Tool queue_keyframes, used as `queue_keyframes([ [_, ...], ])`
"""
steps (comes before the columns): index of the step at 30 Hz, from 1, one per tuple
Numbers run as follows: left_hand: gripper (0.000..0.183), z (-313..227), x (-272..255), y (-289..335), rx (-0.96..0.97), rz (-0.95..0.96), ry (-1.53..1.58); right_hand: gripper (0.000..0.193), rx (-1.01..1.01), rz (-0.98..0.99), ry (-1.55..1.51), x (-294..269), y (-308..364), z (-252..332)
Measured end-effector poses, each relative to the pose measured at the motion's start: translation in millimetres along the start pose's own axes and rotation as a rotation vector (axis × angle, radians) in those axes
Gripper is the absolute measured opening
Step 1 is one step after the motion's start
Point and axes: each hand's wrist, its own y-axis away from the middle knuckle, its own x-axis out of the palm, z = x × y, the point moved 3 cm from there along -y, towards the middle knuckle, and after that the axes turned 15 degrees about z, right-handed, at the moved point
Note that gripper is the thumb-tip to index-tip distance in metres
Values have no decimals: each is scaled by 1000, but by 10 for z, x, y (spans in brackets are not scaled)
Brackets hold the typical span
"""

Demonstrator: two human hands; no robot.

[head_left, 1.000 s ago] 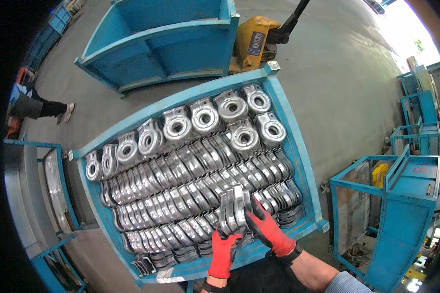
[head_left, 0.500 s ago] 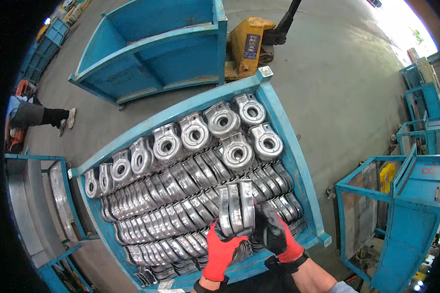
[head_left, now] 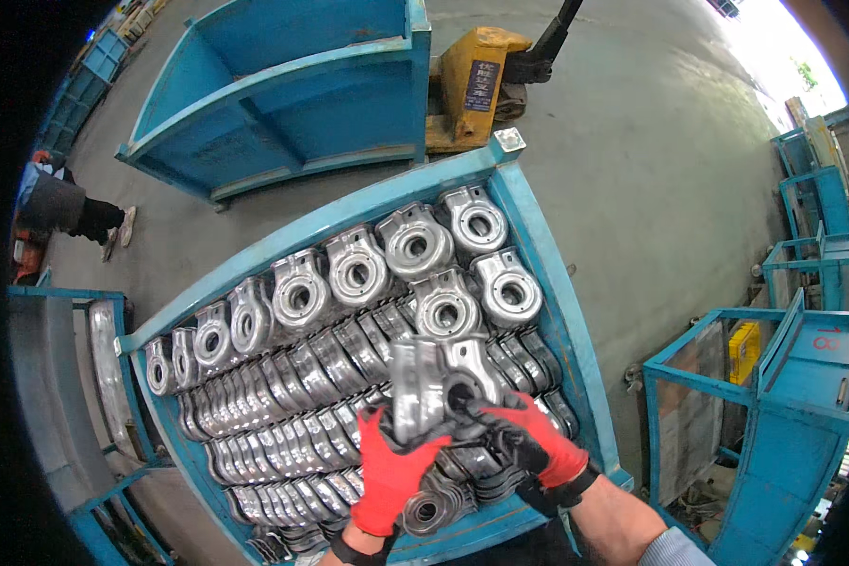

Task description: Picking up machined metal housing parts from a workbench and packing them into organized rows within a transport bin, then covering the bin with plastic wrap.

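Note:
Several shiny stamped metal brackets, each with a round ring end, are held over the blue crate (head_left: 564,325). My left hand (head_left: 391,472), in a red glove with a dark palm, is closed around the left side of the held metal brackets (head_left: 418,382). My right hand (head_left: 530,439), gloved alike, grips the rightmost held bracket (head_left: 472,363), whose ring faces up. Its dark fingertips are at the ring's hole. Beneath, rows of stacked brackets (head_left: 292,382) fill the crate, with ring-up brackets (head_left: 354,269) along its far side. The hands hide part of the near rows.
Beyond the crate stands a second blue bin (head_left: 321,108), beside a yellow pallet jack (head_left: 476,85) with a black handle. Blue metal frames (head_left: 764,406) stand on the right. Another rack (head_left: 61,377) is close on the left. Farther left, a person's leg (head_left: 94,219) shows.
The held brackets have been turned, and the rightmost one now shows its ring instead of its edge. My left hand has shifted left, and the hands are farther apart. The whole view has shifted slightly.

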Motion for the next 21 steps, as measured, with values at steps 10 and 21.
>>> queue_keyframes([
  [10, 68, -44, -76, -788, 212, -170, -808, 25, -24, -85, -683, -1458, -1252, 343],
  [21, 63, 103, 144, -1083, 97, -86, -985, 29, -27, -64, -884, -1538, -1677, 223],
])
